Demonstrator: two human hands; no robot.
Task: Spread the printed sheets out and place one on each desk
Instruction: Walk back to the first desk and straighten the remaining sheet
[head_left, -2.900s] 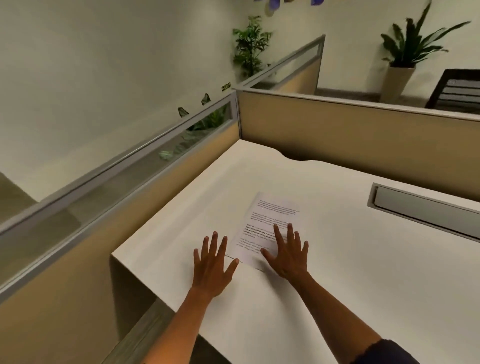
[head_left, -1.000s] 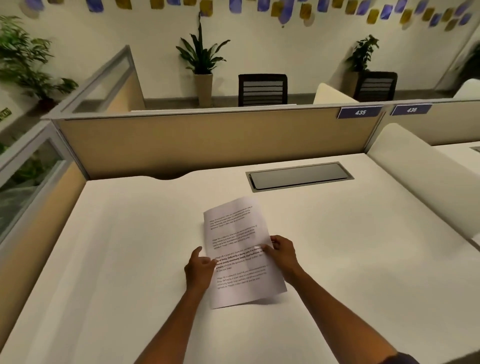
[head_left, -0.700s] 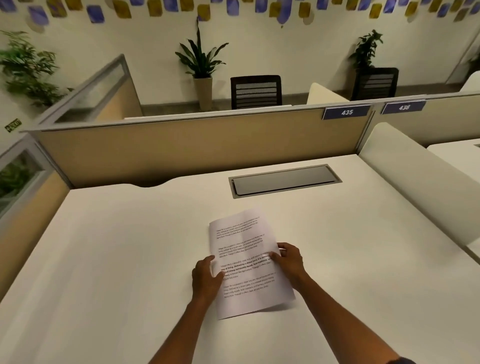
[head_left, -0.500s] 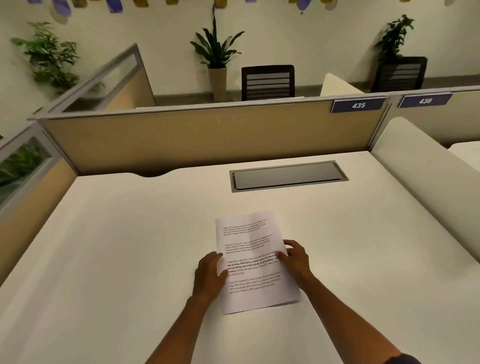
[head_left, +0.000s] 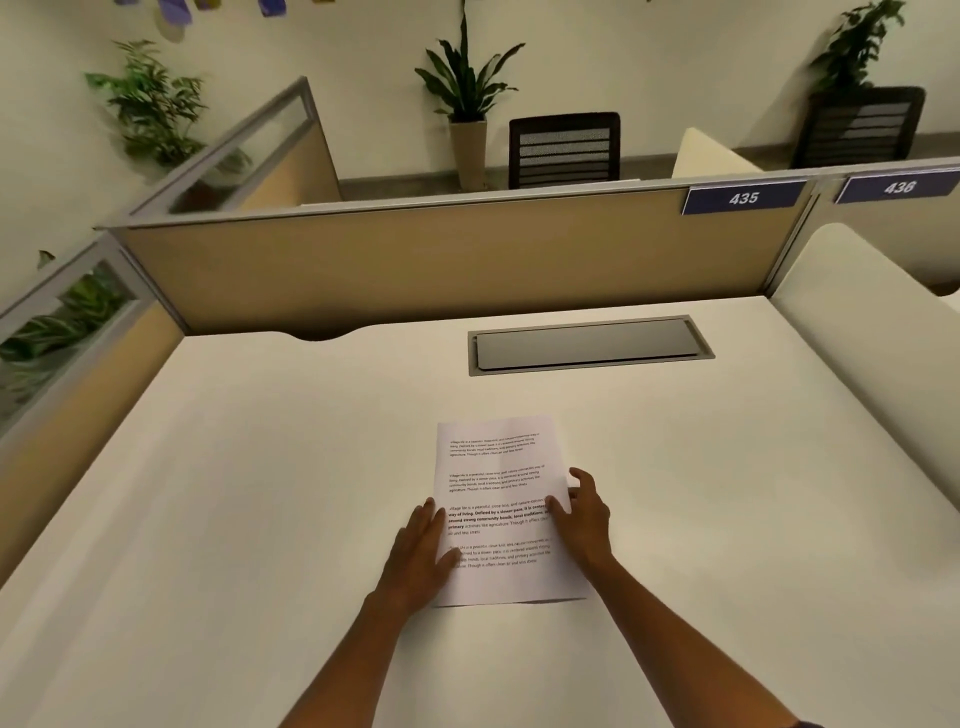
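Observation:
A white printed sheet (head_left: 498, 467) with several blocks of black text lies lengthwise on the white desk (head_left: 260, 467), near its front middle. My left hand (head_left: 421, 556) lies along the sheet's left edge with the thumb on top of the paper. On the opposite edge my right hand (head_left: 584, 514) curls around the paper, thumb on the print. The sheet's near edge casts a thin shadow on the desk. I cannot tell whether more sheets lie under the top one.
A grey cable hatch (head_left: 587, 345) is set into the desk behind the sheet. Tan partitions (head_left: 415, 260) close off the back and left, with labels 435 (head_left: 743, 198) and 436 (head_left: 898, 187). A white curved divider (head_left: 872, 322) bounds the right. Black chairs (head_left: 563, 150) and potted plants (head_left: 467, 78) stand beyond.
The sheet has turned from slanted to nearly straight and settled lower onto the desk. Both hands stayed at its side edges; my left hand has flattened out.

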